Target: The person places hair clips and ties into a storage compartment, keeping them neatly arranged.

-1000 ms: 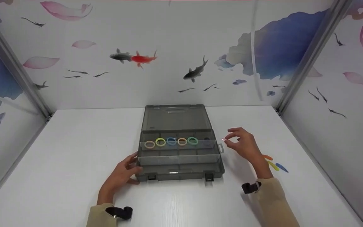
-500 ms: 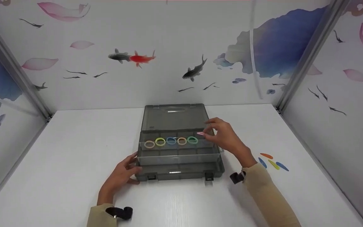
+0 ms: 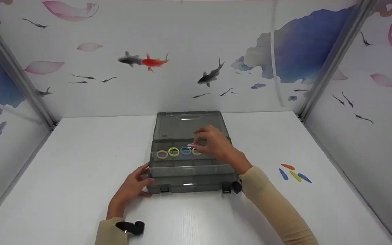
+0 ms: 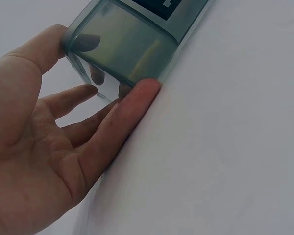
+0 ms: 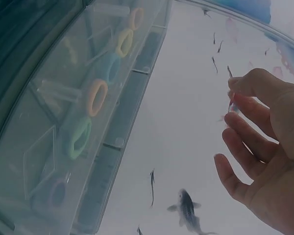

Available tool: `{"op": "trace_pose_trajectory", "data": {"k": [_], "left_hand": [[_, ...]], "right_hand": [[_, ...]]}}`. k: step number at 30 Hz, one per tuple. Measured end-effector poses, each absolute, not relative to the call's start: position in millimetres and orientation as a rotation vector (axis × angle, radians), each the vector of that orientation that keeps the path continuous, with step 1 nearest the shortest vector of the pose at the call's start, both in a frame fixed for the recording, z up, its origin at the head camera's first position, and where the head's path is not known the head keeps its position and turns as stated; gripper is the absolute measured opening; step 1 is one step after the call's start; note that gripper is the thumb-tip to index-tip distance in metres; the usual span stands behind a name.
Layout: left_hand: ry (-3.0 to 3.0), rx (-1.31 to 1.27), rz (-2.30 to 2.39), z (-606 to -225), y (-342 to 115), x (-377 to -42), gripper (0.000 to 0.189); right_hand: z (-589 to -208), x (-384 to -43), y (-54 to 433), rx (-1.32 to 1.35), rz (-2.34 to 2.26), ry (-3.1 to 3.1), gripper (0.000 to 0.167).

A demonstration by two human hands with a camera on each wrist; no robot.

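In the head view my right hand (image 3: 213,143) is above the rear compartments of an open grey see-through storage box (image 3: 191,188), pinching a small pink hair clip (image 3: 191,145) between thumb and forefinger. The right wrist view catches the clip edge-on, its metal side showing. A row of coloured hair ties, among them a yellow one (image 3: 173,151) and a blue one (image 3: 185,150), sits in the rear compartments; my hand hides those on the right. My left hand (image 4: 73,127) grips the box's front left corner, thumb on one side and fingers along the other.
Right of the box, several hair clips lie loose on the white table (image 3: 66,190): an orange one (image 3: 288,167), a yellow one (image 3: 295,176) and two blue. The raised lid (image 3: 189,126) leans back towards the patterned wall (image 3: 168,92).
The right hand has carried the pink clip leftward from beside the box to above the hair ties, uncovering the loose clips. My left hand stays on the box's corner.
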State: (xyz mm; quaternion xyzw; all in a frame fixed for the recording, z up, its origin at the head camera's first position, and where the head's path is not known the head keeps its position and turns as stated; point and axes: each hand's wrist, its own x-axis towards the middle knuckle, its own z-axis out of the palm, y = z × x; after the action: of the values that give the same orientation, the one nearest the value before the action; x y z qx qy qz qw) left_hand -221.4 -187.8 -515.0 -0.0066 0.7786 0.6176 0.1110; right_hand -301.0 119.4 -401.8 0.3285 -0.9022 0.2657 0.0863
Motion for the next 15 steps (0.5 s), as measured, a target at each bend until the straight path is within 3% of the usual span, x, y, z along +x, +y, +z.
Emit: {"op": "trace_pose_trajectory", "data": {"k": [15], "left_hand": [[2.298, -0.030, 1.832, -515, -185, -220, 0.070]], "right_hand": [[-419, -305, 69, 1.008, 0.765, -2.756, 0.014]]}}
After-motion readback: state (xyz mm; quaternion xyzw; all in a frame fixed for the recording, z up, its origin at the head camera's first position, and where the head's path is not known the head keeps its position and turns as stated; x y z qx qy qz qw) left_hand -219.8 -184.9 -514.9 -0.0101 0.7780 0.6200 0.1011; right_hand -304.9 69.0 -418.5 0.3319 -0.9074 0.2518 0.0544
